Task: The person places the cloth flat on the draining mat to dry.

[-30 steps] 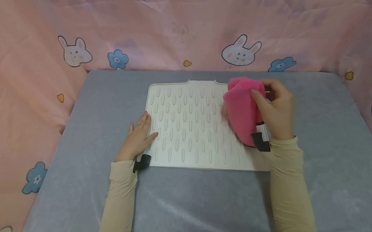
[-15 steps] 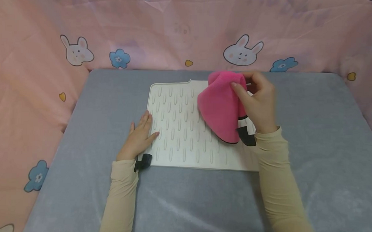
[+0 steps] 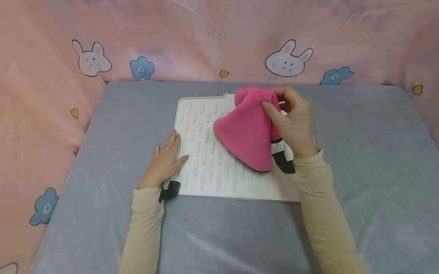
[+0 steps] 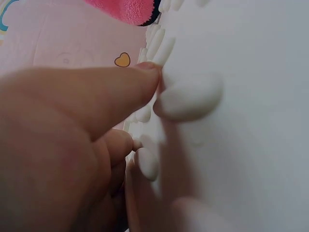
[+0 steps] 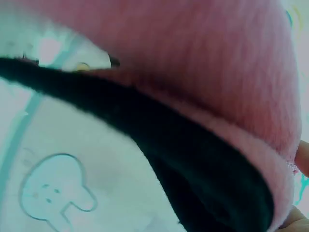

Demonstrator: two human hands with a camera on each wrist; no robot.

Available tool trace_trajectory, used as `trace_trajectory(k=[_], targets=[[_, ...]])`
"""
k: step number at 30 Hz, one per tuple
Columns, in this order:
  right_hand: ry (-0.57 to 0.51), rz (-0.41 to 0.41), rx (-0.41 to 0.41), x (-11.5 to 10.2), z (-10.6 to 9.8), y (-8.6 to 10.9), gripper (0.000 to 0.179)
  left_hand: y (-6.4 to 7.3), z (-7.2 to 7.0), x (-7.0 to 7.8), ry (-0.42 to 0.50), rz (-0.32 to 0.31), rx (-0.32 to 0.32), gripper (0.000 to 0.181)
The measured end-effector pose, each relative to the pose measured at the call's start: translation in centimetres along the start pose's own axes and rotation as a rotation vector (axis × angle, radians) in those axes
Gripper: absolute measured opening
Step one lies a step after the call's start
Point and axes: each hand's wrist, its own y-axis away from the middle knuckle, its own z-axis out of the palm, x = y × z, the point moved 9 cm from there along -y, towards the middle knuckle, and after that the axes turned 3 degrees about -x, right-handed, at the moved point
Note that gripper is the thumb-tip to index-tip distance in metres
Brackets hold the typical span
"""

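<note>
— Pink rabbit-print fabric (image 3: 194, 39) spans the upper frame; a grey tabletop (image 3: 219, 238) extends below it to the bottom edge. What differs from the earlier head views?

— The pink cloth (image 3: 245, 130) has travelled left. One second ago it covered the right side of the white mat (image 3: 198, 180); it is now slightly right of frame centre, over the mat. The right hand (image 3: 294, 123) has shifted left with it. The left hand (image 3: 163, 163) shows no change of position.

— Specify the pose of each hand.

— Hands: apart. Right hand, right of centre: thumb and fingers pinch the cloth near its top; the forearm enters from lower right. Left hand, left of centre: fingers extended, resting on the mat's left edge; in the left wrist view, its thumb lies against a raised ridge (image 4: 190, 99).

— Does the cloth's dark edging (image 5: 159, 130) contact the mat?

— Cannot be determined.
</note>
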Motion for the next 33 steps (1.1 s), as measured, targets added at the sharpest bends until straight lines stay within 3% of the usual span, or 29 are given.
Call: trace_trajectory(k=[8, 19, 25, 33], targets=[[0.157, 0.137, -0.163, 4.4, 0.9, 1.8, 0.019, -0.1, -0.2, 0.3, 0.006, 0.016, -0.004, 0.071], [0.263, 0.314, -0.460, 8.9, 2.6, 4.6, 0.018, -0.1, -0.1, 0.2, 0.004, 0.018, -0.006, 0.072], [0.277, 0.364, -0.489, 10.5, 2.9, 5.4, 0.018, -0.1, 0.0, 0.1, 0.009, 0.017, -0.014, 0.072], [0.239, 0.353, -0.556, 11.4, 3.1, 5.5, 0.020, 0.0, -0.2, 0.1, 0.042, 0.007, -0.037, 0.072]])
